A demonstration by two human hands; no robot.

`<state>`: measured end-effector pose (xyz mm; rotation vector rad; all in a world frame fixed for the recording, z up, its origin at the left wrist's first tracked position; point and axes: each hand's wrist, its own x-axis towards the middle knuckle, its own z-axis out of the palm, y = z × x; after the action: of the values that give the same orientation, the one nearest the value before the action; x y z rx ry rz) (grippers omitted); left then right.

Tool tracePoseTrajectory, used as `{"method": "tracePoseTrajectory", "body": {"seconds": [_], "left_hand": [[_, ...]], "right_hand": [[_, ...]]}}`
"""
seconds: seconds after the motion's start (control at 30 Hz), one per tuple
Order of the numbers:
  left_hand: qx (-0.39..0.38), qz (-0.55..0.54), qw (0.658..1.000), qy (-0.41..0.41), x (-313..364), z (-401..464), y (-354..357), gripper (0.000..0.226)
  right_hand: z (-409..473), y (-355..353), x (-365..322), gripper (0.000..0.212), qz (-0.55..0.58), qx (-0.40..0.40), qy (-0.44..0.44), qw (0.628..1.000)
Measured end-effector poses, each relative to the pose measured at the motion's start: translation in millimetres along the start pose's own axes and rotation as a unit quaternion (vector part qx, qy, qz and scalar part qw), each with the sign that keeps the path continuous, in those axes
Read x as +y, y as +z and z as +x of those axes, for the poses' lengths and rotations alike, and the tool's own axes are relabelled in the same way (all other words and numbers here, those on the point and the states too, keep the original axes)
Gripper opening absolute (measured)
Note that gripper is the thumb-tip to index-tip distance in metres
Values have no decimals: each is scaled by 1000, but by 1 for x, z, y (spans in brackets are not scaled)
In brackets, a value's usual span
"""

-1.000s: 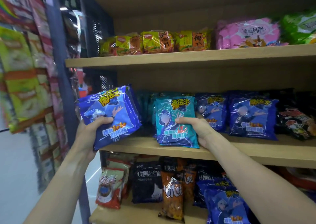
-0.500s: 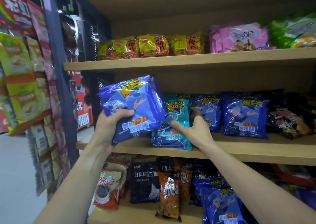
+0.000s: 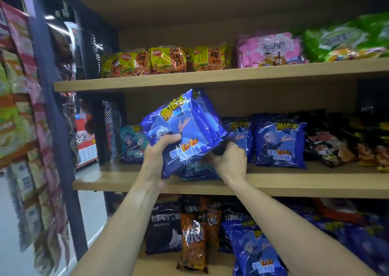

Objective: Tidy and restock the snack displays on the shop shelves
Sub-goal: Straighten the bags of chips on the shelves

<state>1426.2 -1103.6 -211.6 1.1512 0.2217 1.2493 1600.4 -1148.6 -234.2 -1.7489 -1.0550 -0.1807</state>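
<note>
My left hand [image 3: 156, 159] grips a bundle of blue snack packs [image 3: 185, 128] by its lower left side and holds it tilted in front of the middle shelf [image 3: 294, 183]. Fingers of my right hand [image 3: 230, 162] curl around the bundle's lower right corner. A teal snack pack [image 3: 197, 169] lies flat on the shelf under the bundle, mostly hidden. Another teal pack [image 3: 131, 143] stands at the shelf's left end. More blue packs [image 3: 280, 143] stand in a row to the right.
Dark packs [image 3: 328, 147] fill the middle shelf's right end. The top shelf [image 3: 210, 76] carries yellow-green, pink and green bags. The bottom shelf holds black, orange and blue packs [image 3: 256, 252]. A dark metal post [image 3: 52, 107] and hanging snack strips stand at the left.
My left hand has carried the blue bundle right, in front of the teal pack. My right hand has shifted from the teal pack's face to the bundle's lower right corner.
</note>
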Motion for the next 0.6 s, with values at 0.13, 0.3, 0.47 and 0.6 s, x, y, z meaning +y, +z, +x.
{"method": "tracePoseTrajectory", "body": {"seconds": [0.13, 0.3, 0.47, 0.6], "left_hand": [[8, 37, 999, -35, -19, -2, 15, 64], [-30, 69, 997, -31, -26, -2, 37, 52], [-30, 264, 964, 24, -39, 7, 53, 52], [-26, 447, 894, 30, -50, 9, 56, 72]], "right_hand": [[9, -13, 18, 26, 217, -47, 129, 966], [5, -44, 30, 49, 507, -67, 147, 847], [11, -79, 47, 85, 426, -72, 46, 901], [14, -87, 61, 126, 243, -168, -34, 955]]}}
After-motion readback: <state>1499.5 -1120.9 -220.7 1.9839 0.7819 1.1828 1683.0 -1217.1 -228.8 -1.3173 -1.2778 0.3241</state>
